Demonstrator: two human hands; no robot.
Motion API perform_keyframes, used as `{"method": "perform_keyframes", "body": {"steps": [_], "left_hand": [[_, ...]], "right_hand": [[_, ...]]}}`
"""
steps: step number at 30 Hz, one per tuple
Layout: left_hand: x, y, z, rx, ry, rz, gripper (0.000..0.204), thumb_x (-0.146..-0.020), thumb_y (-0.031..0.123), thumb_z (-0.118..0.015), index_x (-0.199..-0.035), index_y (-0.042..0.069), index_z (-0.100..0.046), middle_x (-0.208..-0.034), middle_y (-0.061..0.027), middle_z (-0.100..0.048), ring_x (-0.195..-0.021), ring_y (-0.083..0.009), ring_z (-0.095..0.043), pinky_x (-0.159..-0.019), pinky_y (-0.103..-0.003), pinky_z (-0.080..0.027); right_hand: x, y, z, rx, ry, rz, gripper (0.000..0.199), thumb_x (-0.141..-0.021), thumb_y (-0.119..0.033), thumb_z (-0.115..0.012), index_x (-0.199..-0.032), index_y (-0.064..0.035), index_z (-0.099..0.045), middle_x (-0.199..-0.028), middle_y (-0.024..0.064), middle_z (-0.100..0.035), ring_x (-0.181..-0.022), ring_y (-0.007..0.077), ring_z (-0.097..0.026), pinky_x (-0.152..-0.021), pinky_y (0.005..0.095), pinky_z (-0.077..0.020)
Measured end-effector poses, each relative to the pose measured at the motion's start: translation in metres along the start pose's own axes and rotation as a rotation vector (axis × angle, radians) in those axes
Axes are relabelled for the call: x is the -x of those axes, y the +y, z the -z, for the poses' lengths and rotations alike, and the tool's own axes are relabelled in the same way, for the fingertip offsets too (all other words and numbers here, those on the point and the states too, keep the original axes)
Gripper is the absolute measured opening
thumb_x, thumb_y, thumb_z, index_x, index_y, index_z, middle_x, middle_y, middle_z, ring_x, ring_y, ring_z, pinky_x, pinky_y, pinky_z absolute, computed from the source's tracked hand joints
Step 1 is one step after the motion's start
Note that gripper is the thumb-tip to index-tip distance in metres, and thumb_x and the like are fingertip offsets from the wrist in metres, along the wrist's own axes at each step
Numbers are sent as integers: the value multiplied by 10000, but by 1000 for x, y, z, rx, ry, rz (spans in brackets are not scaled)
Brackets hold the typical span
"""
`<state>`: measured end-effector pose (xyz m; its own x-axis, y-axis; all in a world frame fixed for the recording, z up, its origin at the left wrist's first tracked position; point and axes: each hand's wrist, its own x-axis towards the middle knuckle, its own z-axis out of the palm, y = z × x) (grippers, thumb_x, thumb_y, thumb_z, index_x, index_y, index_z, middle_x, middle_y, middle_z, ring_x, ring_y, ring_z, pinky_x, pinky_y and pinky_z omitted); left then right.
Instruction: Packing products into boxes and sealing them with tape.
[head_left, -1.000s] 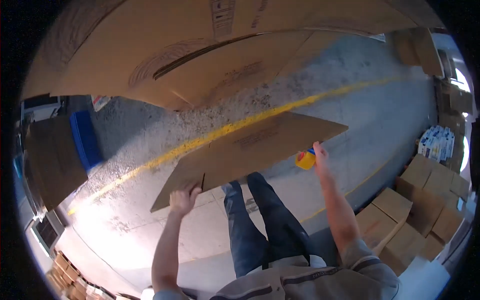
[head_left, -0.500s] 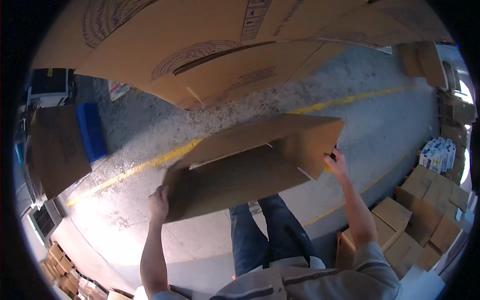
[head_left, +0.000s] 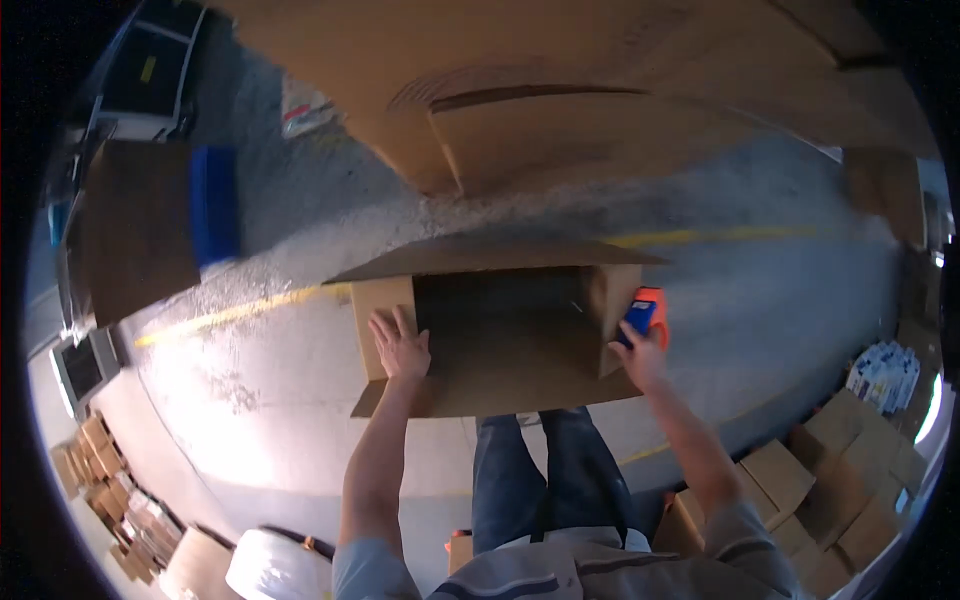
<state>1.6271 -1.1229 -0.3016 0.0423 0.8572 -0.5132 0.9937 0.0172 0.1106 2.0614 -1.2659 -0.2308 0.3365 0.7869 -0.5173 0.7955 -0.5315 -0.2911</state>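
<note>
Open carton [head_left: 525, 365]: between the two hands, in front of the person's legs; whether it bears on the floor [head_left: 440, 460] is hard to tell.
Left hand [head_left: 400, 350]: fingers spread, palm laid on the left end flap [head_left: 372, 300], not closed round anything; likely flat so as to steady that flap.
Right hand [head_left: 645, 360]: curled round a blue-and-orange tool [head_left: 638, 318], against the carton's right end; gripped there, it seems, so the same hand can brace that side.
Carton's mouth: turned up toward the wearer, its far long flap [head_left: 490, 258] slanting outward beyond both hands.
Long axis: left to right, from one hand to the other, across the body.
Large cardboard piece [head_left: 600, 150]: farther ahead of both hands.
Stacked boxes [head_left: 850, 435]: right of the right hand, well apart.
</note>
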Motion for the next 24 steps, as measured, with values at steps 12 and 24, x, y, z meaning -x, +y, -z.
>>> {"method": "perform_keyframes", "body": {"steps": [12,24], "left_hand": [[53,-32,71,-39,-774,-382,936,-825,769,-469,-1430,54,-466,-1519,-242,-313,-1428,-423,-235,-1155,-558,-197],[-30,-2,62,-62,-125,-402,975,-830,704,-553,-1515,60,-295,-1603,-208,-127,-1491,-370,-97,-1181,-580,-115]], "right_hand": [[-63,39,-16,17,-110,-153,576,-667,-487,-833,-1045,-69,-718,-1011,134,-725,-941,310,-692,-826,417,-538],[-70,203,-27,83,-160,-206,572,-866,-574,-603,-1191,-107,-665,-1028,147,-710,-985,319,-671,-836,419,-514]]}}
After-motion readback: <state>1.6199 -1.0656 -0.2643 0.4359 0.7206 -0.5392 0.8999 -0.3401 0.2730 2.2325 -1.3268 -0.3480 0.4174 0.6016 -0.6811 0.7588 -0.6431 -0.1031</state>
